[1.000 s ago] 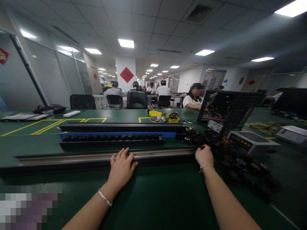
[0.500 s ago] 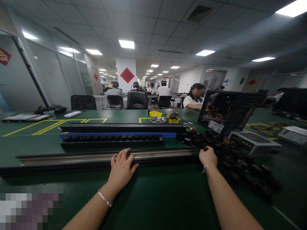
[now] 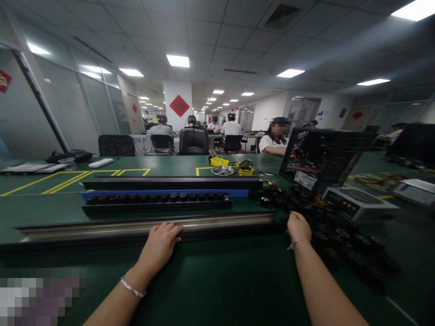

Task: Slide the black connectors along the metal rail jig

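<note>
A long black rail (image 3: 217,222) with a shiny metal channel lies across the green table. My left hand (image 3: 163,242) rests on its near edge, fingers bent together over the rail. Just beyond the rail's right end is my right hand (image 3: 299,226), its fingers closed; what they hold, if anything, is hidden. Behind the rail, a shorter black rail (image 3: 163,206) carries a row of black round parts, with a blue strip (image 3: 241,192) behind it. Farther back lies another long black rail (image 3: 176,183).
Dark parts (image 3: 350,244) are heaped at the right, beside a grey power supply (image 3: 360,201) and an open black computer case (image 3: 322,156). A metal dish (image 3: 222,170) and yellow boxes (image 3: 219,161) stand behind the rails. A person (image 3: 273,138) sits across the table.
My left hand has slid left and slightly nearer along the rail, its fingers drawn together. The rail's left part has shifted left. My right hand has moved slightly right and nearer.
</note>
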`<state>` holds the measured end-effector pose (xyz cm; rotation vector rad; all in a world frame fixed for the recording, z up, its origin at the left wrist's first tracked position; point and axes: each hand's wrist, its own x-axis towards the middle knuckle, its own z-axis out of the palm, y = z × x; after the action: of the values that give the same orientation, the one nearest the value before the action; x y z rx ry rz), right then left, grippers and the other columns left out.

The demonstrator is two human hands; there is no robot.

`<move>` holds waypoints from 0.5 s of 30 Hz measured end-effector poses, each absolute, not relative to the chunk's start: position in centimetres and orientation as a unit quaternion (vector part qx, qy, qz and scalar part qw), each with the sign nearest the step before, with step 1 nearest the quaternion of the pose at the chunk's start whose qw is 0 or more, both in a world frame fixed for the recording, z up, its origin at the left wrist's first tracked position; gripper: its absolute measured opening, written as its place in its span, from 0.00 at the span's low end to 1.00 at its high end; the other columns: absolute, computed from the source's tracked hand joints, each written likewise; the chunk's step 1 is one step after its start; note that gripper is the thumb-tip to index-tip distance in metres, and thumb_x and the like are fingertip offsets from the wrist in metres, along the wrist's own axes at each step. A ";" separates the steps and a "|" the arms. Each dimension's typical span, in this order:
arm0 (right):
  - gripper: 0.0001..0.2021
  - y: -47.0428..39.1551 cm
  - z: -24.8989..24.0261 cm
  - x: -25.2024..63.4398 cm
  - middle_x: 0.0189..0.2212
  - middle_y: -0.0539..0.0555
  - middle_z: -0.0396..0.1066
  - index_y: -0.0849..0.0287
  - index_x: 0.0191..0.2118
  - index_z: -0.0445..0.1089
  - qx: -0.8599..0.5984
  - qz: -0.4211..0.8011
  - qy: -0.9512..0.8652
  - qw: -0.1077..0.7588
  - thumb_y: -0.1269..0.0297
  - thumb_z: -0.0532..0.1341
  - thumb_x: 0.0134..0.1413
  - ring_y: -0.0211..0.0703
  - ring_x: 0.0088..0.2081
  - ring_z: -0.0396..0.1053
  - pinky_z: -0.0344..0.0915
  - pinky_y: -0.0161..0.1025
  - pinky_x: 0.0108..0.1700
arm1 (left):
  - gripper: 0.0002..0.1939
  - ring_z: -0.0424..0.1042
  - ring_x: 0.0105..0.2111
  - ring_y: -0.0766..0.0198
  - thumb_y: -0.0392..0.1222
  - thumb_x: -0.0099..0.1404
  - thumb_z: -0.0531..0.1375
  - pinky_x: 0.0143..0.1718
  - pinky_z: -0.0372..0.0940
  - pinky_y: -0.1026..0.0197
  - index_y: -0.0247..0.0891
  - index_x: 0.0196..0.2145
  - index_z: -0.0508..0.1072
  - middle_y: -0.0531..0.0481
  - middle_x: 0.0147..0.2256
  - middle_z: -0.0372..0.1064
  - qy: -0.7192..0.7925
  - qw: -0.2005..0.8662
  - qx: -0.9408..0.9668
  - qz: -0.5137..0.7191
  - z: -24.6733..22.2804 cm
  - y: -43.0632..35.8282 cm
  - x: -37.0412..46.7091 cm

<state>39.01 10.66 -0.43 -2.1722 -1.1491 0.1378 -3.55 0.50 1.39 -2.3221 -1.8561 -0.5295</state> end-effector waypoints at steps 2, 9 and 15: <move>0.23 10.7 -0.5 39.1 0.32 0.54 0.74 0.57 0.51 0.67 -0.832 0.085 -0.410 0.362 0.62 0.43 0.56 0.43 0.28 0.70 0.66 0.37 0.34 | 0.16 0.67 0.39 0.61 0.38 0.63 0.50 0.39 0.56 0.58 0.48 0.46 0.71 0.49 0.36 0.71 -0.610 0.062 -0.769 -0.180 1.6 0.5 -3.5; 0.25 10.4 0.0 38.9 0.22 0.56 0.72 0.60 0.48 0.70 -0.821 0.208 -0.347 0.404 0.55 0.42 0.57 0.46 0.27 0.70 0.65 0.40 0.34 | 0.18 0.65 0.38 0.61 0.37 0.64 0.50 0.39 0.55 0.57 0.51 0.48 0.69 0.51 0.35 0.70 -0.610 0.085 -0.761 -0.205 3.4 1.1 -3.0; 0.21 9.6 0.4 38.1 0.42 0.59 0.71 0.56 0.49 0.70 -0.842 0.123 -0.401 0.338 0.57 0.47 0.55 0.50 0.44 0.69 0.64 0.42 0.44 | 0.20 0.65 0.38 0.61 0.35 0.63 0.49 0.39 0.54 0.56 0.51 0.49 0.68 0.51 0.34 0.70 -0.598 0.112 -0.768 -0.200 5.2 3.1 -2.7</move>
<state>38.07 9.59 0.40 -2.1945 -1.0447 0.3214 -2.72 3.07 5.23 -2.2544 -1.7570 -0.5875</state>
